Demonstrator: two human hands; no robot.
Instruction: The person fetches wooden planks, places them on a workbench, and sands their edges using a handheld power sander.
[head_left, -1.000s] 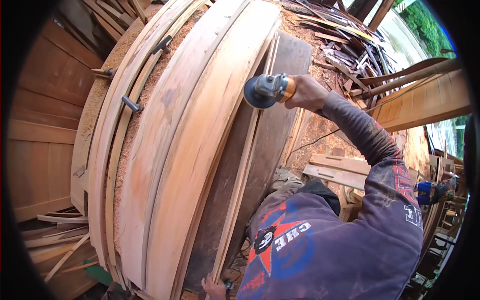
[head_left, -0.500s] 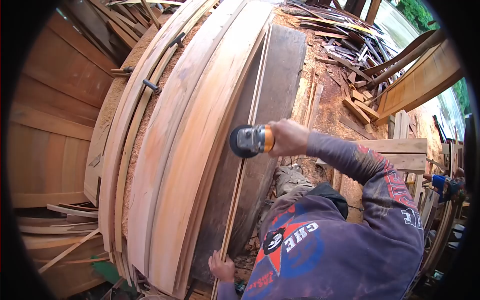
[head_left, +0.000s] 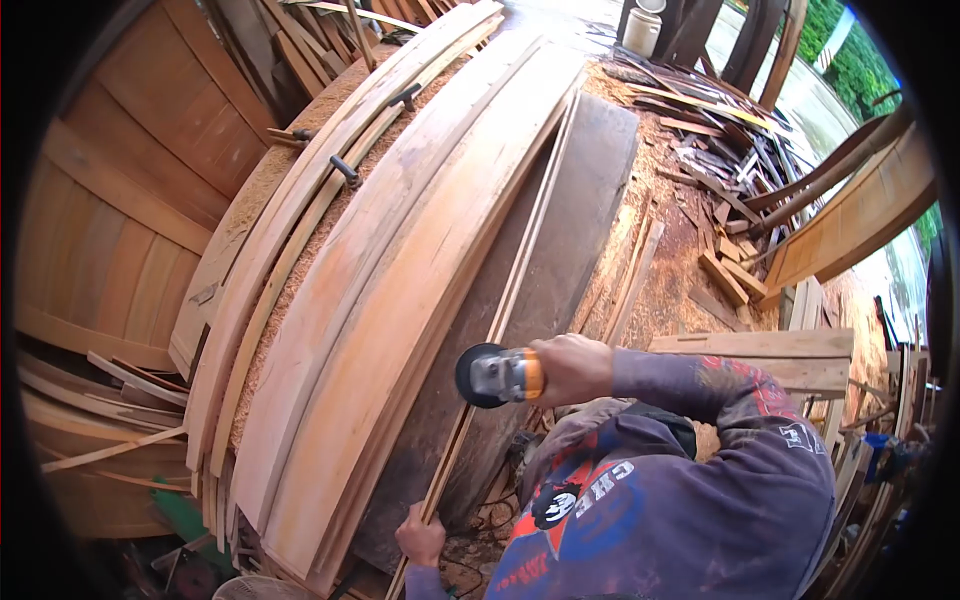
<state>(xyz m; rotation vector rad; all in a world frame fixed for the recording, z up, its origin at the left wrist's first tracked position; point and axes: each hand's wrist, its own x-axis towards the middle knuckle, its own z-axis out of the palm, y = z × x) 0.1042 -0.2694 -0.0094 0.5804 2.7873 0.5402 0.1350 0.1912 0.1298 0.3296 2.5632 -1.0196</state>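
Observation:
My right hand [head_left: 575,369] is wrapped round an orange-and-grey angle grinder [head_left: 508,376]. The grinder's round black disc [head_left: 468,374] sits over a long thin wooden strip [head_left: 532,228]; I cannot tell whether it touches. Near the bottom, the fingers of my left hand [head_left: 420,535] close round the strip's lower end. Beneath the strip lies a dark, wide board [head_left: 575,210], running along its length.
Wide pale curved planks [head_left: 400,330] are stacked left of the dark board. Beyond them, clamps [head_left: 345,171] hold narrow curved pieces. Panelled wood [head_left: 110,260] stands at far left. Scrap wood [head_left: 735,160] is heaped at upper right, and sawn beams [head_left: 780,345] lie by my right arm.
The view has shifted, so the planks sit lower in it. My right hand and the grinder have moved down the strip, closer to my left hand, which still grips the strip.

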